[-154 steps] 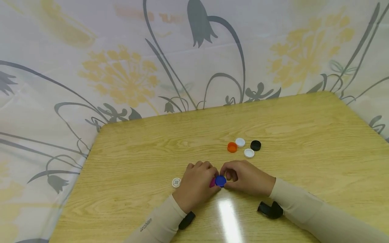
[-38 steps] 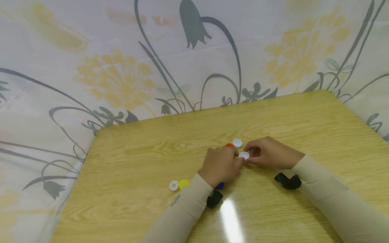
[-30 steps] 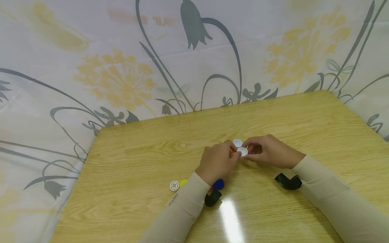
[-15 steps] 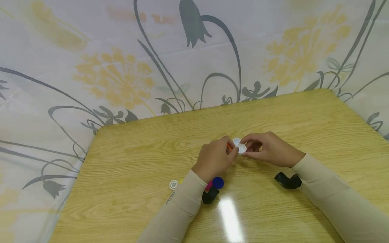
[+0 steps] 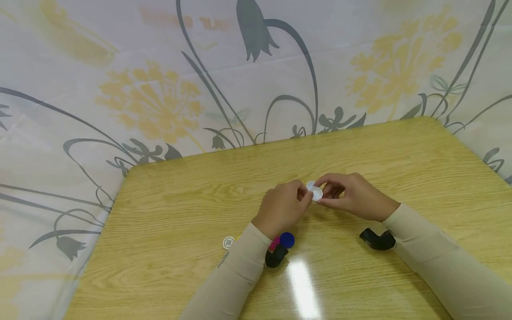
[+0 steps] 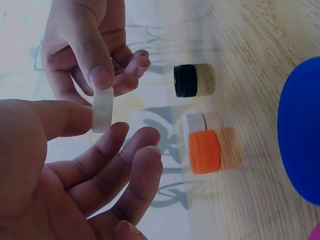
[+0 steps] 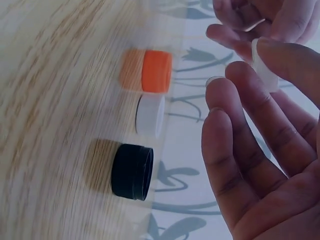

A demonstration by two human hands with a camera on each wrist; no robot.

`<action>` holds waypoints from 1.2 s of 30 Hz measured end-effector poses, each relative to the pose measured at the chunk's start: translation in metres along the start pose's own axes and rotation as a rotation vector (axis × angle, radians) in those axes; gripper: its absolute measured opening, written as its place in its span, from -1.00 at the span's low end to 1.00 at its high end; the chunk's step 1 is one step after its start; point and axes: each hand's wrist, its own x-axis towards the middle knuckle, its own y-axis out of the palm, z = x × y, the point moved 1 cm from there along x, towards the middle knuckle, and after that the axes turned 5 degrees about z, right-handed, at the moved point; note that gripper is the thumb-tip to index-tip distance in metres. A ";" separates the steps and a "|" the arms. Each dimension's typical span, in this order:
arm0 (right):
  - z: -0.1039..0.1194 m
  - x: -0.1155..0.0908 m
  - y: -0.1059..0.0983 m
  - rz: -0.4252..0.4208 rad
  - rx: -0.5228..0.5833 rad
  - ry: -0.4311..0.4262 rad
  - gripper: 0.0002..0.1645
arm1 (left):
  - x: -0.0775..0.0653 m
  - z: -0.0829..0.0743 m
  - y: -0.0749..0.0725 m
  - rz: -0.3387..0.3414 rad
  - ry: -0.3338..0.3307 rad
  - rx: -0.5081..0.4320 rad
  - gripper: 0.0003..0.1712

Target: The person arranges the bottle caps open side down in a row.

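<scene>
Both hands meet over the middle of the table, raised above it, with a shallow white bottle cap (image 5: 316, 194) between them. My left hand (image 5: 283, 207) pinches its left edge, thumb against the cap. From the other side my right hand (image 5: 356, 198) grips the same cap with thumb and fingertips. Seen edge-on in the left wrist view, the white cap (image 6: 103, 111) is clear of the table. Below the hands stand an orange cap (image 6: 204, 152), another white cap (image 6: 195, 121) and a black cap (image 6: 185, 81); the head view hides the orange and black ones behind the hands.
Nearer the body lie a blue cap (image 5: 286, 240) and a magenta cap (image 5: 274, 243), partly covered by the left wrist's black camera mount (image 5: 276, 256). A white disc with a grey square (image 5: 228, 242) and a yellow sliver (image 5: 238, 238) show beside the left sleeve. Patterned cloth backs the table.
The hands have left the blue cap and moved away and to the right. They have taken the nearer white cap and lifted it off the table, shifting it slightly left.
</scene>
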 end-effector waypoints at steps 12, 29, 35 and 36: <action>0.001 0.001 0.001 -0.020 0.040 0.055 -0.62 | 0.001 0.002 -0.002 -0.027 0.014 -0.088 -0.71; -0.002 0.002 -0.003 0.039 0.278 0.226 -0.74 | 0.002 0.001 -0.001 -0.066 0.059 -0.077 -0.73; -0.001 0.002 -0.002 0.046 0.290 0.245 -0.77 | 0.003 0.001 0.000 -0.070 0.073 -0.074 -0.71; -0.001 0.002 -0.002 0.046 0.294 0.246 -0.76 | 0.003 0.001 0.000 -0.070 0.075 -0.078 -0.71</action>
